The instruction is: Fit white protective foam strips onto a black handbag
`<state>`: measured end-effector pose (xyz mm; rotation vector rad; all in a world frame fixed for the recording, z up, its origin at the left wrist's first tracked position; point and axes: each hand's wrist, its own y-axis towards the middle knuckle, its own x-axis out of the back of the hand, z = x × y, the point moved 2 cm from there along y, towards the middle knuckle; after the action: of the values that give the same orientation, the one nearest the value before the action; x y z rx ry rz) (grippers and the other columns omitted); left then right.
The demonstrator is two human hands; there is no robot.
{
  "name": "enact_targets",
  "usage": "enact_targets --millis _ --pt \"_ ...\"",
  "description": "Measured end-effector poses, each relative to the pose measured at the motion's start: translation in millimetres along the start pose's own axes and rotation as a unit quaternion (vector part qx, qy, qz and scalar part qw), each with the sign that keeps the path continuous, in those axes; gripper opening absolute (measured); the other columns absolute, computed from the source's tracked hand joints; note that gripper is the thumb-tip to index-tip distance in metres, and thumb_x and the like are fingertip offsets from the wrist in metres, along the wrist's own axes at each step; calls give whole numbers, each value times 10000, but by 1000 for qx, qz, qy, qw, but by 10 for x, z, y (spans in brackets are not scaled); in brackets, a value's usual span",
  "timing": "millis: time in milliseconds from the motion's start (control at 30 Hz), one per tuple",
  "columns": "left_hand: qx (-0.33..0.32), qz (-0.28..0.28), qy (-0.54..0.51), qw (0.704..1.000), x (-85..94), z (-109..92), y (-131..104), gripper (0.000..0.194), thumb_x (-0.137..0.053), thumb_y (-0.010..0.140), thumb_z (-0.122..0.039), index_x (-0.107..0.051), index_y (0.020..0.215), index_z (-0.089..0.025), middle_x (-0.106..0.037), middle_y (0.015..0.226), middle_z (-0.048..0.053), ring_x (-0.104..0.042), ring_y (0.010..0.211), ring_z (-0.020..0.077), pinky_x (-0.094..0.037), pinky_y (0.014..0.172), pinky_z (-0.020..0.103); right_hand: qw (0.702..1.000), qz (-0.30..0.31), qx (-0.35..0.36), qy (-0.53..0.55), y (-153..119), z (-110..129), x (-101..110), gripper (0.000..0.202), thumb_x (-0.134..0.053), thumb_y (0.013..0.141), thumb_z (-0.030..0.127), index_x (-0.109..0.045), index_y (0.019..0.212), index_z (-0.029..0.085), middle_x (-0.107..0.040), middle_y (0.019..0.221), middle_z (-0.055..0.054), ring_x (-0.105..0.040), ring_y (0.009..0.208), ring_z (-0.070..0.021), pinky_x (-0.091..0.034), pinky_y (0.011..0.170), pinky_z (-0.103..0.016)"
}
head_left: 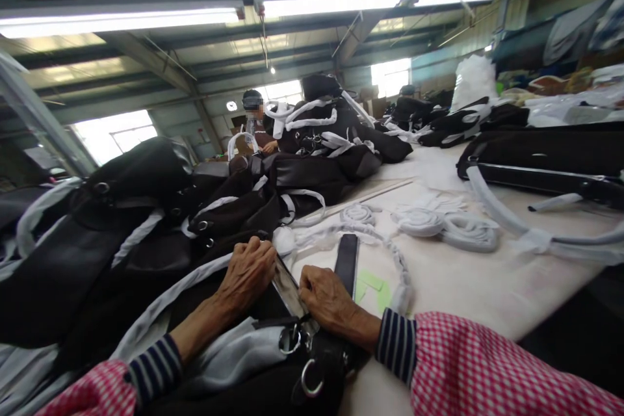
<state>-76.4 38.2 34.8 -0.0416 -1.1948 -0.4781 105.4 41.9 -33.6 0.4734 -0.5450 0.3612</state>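
Black bag (pixel 273 351) lies at the near edge of the table (pixel 468 286), under both hands, its metal rings (pixel 299 357) showing between the wrists. Left hand (pixel 248 273) rests curled, knuckles up, on the dark fabric; whether it grips anything I cannot tell. Right hand (pixel 326 299) sits just right of it, closed down on the bag's strap (pixel 290 292), which runs between the two hands. Hands lie close together, not touching.

Just beyond the right hand lie a flat black strip (pixel 347 260) and green paper scraps (pixel 373 286), with a twisted white cord (pixel 397 266) beside them. Bare tabletop opens to the right of these. Left of the hands, a heap of black bags (pixel 121 227) with white-wrapped handles crowds in close. Farther out sit coils of white wrapping (pixel 448 227), then a long black bag (pixel 541 159) on the right. At the far end another person (pixel 256 118) works behind a further pile (pixel 336 123).
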Motion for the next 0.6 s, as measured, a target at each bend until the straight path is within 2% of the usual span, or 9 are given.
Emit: enact_targets --millis 67,133,267,333,400,433,500,600 --pt "-2 -3 -15 1000 -50 27 6 170 -454 971 -121 -598 905 -182 -628 959 83 -509 977 288 -404 806 407 1000 11 -7 10 15 -7 -3 119 -546 808 84 -513 756 186 -574 728 5 -509 706 -155 -311 671 -282" --pt "4 -10 -35 999 -24 68 5 184 -422 985 -119 -574 900 -179 -614 932 83 -519 950 277 -430 795 391 999 17 -11 34 39 -3 6 119 -580 796 87 -539 737 181 -573 707 14 -514 703 -152 -310 666 -280" --pt "16 -43 -91 995 271 134 -30 179 -387 1025 -201 -515 899 -198 -577 921 59 -529 946 252 -461 790 364 992 9 -2 124 72 84 162 136 -616 750 60 -565 685 167 -561 689 19 -517 702 -144 -339 642 -259" --pt "22 -64 -169 983 422 115 -62 191 -391 1024 -259 -492 870 -211 -555 903 39 -529 914 238 -450 785 363 984 45 10 173 64 172 316 108 -614 748 72 -583 705 167 -555 678 26 -516 662 -136 -358 603 -245" --pt "43 -72 -280 956 468 61 -84 203 -414 1004 -316 -496 850 -213 -551 898 29 -528 877 227 -430 794 372 974 118 19 194 52 266 481 80 -607 754 96 -591 728 171 -549 660 34 -516 604 -127 -366 548 -230" --pt "61 -68 -335 938 441 31 -88 207 -433 988 -346 -507 849 -212 -557 901 27 -528 869 225 -419 800 375 971 145 23 188 52 302 555 76 -602 753 103 -587 728 173 -540 648 37 -513 580 -123 -364 523 -222" --pt "96 -49 -411 905 313 -16 -84 228 -471 951 -396 -534 842 -206 -581 894 27 -535 856 224 -408 800 368 976 154 23 150 77 324 657 87 -587 749 100 -565 707 174 -522 625 41 -501 538 -110 -348 489 -208" --pt "124 -21 -464 877 83 3 -78 282 -500 915 -436 -564 793 -190 -595 809 16 -543 785 207 -405 740 330 979 149 -16 136 152 230 626 91 -568 752 103 -559 689 169 -555 605 32 -499 483 -103 -346 453 -200"
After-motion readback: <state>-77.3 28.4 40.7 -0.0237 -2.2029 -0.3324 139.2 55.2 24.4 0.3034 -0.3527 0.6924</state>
